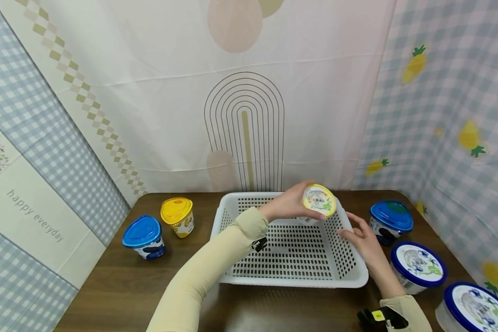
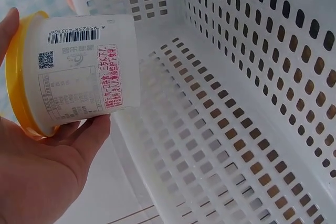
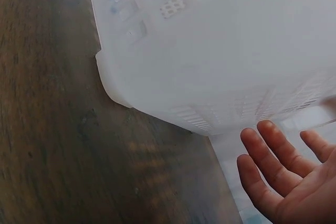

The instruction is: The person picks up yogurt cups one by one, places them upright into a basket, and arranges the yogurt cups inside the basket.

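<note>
My left hand (image 1: 287,203) grips a white tub with a yellow-rimmed lid (image 1: 319,201) above the right back part of a white perforated basket (image 1: 290,281). In the left wrist view the tub (image 2: 84,72) lies tilted on its side, its barcode and red print showing, with fingers and thumb around the lid end. At the basket's right rim is my right hand (image 1: 367,246), its fingers spread. The right wrist view shows that hand (image 3: 307,182) with loosely bent fingers and nothing in them, beside the basket's outer wall (image 3: 236,51). Whether it touches the rim is unclear.
On the table's left stand a blue-lidded tub (image 1: 143,233) and a yellow-lidded tub (image 1: 177,213). Along the right edge are a blue-lidded tub (image 1: 391,219) and two clear-sided tubs with dark blue rims, one nearer (image 1: 479,306), one behind it (image 1: 419,263). A curtain (image 1: 170,115) hangs behind.
</note>
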Demonstrator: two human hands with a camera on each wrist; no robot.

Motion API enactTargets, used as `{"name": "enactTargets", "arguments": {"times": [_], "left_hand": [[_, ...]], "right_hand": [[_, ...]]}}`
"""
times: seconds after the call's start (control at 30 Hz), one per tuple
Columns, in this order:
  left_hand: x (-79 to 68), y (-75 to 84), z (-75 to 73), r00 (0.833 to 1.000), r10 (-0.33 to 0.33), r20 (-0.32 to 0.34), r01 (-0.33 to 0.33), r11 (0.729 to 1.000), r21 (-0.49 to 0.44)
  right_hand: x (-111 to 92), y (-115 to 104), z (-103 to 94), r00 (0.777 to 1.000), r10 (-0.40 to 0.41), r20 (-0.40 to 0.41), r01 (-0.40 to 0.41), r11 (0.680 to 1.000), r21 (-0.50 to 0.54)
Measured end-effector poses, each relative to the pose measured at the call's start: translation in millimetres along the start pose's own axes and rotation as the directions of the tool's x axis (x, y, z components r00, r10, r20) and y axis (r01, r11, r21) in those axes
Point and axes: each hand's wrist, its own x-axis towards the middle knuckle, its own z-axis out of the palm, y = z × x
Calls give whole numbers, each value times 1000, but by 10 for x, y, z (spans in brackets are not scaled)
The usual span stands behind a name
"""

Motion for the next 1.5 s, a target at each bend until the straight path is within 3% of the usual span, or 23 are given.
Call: {"name": "enactTargets", "arguments": {"times": [0.67, 1.0, 1.5], "left_hand": [[114, -18, 123, 998, -58, -1, 58, 998, -5], [108, 9, 168, 997, -73, -5, 73, 997, -16], [88, -80, 254, 996, -91, 9, 91, 996, 0]], "right_hand": [[-1, -18, 2, 1000, -11, -7, 10, 1000, -13], [-1, -17, -10, 1000, -5, -7, 5, 1000, -14], [10, 6, -13, 1000, 11, 6, -11, 1000, -15]]}}
